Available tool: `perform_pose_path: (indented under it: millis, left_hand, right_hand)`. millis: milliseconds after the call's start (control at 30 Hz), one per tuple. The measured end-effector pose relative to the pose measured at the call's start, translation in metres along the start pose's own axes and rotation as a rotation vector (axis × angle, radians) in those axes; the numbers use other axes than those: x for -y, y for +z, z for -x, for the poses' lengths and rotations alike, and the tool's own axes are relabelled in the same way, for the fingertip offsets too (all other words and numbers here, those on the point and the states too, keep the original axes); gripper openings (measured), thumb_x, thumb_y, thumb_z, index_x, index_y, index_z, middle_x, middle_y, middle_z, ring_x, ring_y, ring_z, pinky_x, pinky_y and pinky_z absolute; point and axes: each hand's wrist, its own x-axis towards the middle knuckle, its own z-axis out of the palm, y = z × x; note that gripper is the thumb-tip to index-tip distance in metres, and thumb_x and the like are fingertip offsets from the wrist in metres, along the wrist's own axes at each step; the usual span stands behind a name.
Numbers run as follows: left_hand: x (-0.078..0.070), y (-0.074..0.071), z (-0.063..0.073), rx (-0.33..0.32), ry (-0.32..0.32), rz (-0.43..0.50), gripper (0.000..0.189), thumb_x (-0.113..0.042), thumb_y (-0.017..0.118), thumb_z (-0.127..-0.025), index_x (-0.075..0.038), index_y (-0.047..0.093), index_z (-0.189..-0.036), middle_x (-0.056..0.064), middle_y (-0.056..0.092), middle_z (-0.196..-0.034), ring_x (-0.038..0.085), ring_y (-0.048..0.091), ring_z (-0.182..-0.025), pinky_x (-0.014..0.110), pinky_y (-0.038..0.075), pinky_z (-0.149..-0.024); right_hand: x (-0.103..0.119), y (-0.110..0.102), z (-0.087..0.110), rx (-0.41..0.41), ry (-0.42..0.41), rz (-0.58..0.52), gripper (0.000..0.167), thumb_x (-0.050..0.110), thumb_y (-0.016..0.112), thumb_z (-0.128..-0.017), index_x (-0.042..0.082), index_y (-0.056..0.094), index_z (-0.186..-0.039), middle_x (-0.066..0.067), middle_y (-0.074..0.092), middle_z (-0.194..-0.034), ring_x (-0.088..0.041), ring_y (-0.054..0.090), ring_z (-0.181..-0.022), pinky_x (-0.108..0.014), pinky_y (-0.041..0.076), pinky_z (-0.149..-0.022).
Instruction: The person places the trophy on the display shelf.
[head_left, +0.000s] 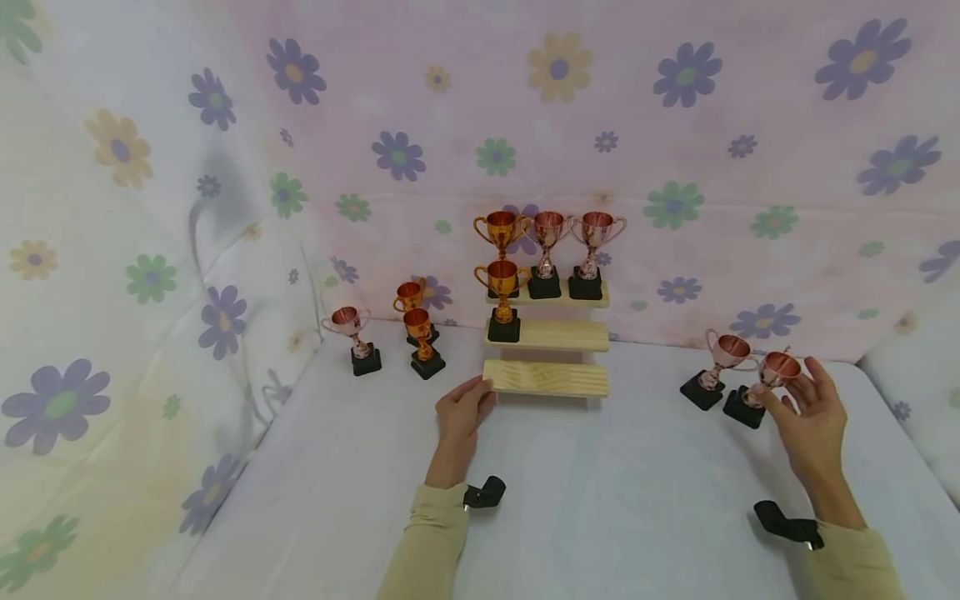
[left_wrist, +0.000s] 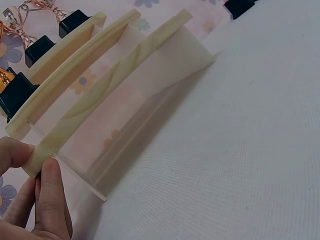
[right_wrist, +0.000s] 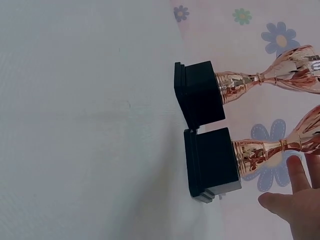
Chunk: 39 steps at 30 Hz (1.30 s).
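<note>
At the front left corner of a three-tier wooden stand (head_left: 547, 379), my left hand (head_left: 459, 421) pinches the end of the lowest shelf (left_wrist: 95, 100), thumb above and fingers below. Over on the right, my right hand (head_left: 816, 429) is beside the nearer rose-gold trophy (head_left: 778, 367), its thumb near the stem and its fingers spread by the cup. The right wrist view shows the thumb apart from the stem; part of the cup is out of frame. A second rose-gold trophy (head_left: 727, 352) stands just to its left, the black bases almost touching.
On the top shelf stand a gold trophy (head_left: 501, 223) and two rose-gold trophies (head_left: 548, 229). Another gold trophy (head_left: 503, 279) occupies the middle shelf's left end. Left of the stand are a rose-gold trophy (head_left: 347, 323) and two gold ones (head_left: 417, 325). Flowered cloth (head_left: 450, 108) hangs behind.
</note>
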Motion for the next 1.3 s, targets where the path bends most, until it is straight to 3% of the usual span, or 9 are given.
perform_pose_path:
  millis: [233, 500, 767, 1033, 1300]
  left_hand:
    - [0.000, -0.002, 0.000, 0.003, 0.011, 0.014, 0.033, -0.007, 0.076, -0.089, 0.003, 0.069, -0.120, 0.019, 0.068, -0.116, 0.017, 0.071, -0.090, 0.027, 0.062, -0.085]
    - [0.000, -0.002, 0.001, 0.011, 0.001, 0.011, 0.032, -0.007, 0.075, -0.091, 0.002, 0.069, -0.121, 0.018, 0.068, -0.118, 0.018, 0.070, -0.093, 0.027, 0.061, -0.087]
    - [0.000, -0.001, 0.002, 0.006, 0.009, 0.018, 0.033, -0.007, 0.076, -0.089, 0.003, 0.069, -0.120, 0.019, 0.068, -0.119, 0.018, 0.070, -0.094, 0.027, 0.061, -0.087]
    - [0.000, -0.001, 0.003, 0.008, 0.002, 0.012, 0.033, -0.008, 0.076, -0.090, 0.002, 0.069, -0.121, 0.020, 0.067, -0.121, 0.019, 0.070, -0.097, 0.028, 0.061, -0.088]
    - [0.000, -0.001, 0.001, 0.004, -0.006, 0.015, 0.032, -0.008, 0.076, -0.091, 0.001, 0.069, -0.121, 0.019, 0.067, -0.121, 0.019, 0.070, -0.096, 0.028, 0.061, -0.089]
  right_hand:
    - [0.003, 0.007, 0.001, -0.073, 0.028, -0.090, 0.076, 0.006, 0.070, -0.095, 0.022, 0.033, -0.159, -0.001, 0.048, -0.153, -0.007, 0.049, -0.132, -0.011, 0.038, -0.109]
    - [0.001, 0.009, 0.005, -0.150, -0.071, -0.241, 0.051, -0.004, 0.064, -0.094, 0.006, 0.056, -0.143, 0.005, 0.063, -0.124, -0.003, 0.060, -0.107, -0.001, 0.049, -0.083]
    - [-0.003, 0.009, 0.005, -0.186, -0.193, 0.019, 0.048, 0.006, 0.068, -0.095, 0.007, 0.058, -0.141, 0.020, 0.058, -0.118, 0.003, 0.057, -0.108, -0.002, 0.046, -0.092]
    - [-0.008, 0.003, 0.010, -0.214, -0.241, 0.011, 0.051, 0.000, 0.072, -0.090, 0.005, 0.059, -0.139, 0.018, 0.059, -0.114, 0.001, 0.058, -0.106, -0.001, 0.047, -0.085]
    - [-0.010, -0.010, 0.022, -0.271, -0.224, 0.015, 0.058, -0.007, 0.077, -0.083, 0.009, 0.060, -0.137, 0.017, 0.059, -0.111, 0.004, 0.061, -0.100, 0.000, 0.048, -0.079]
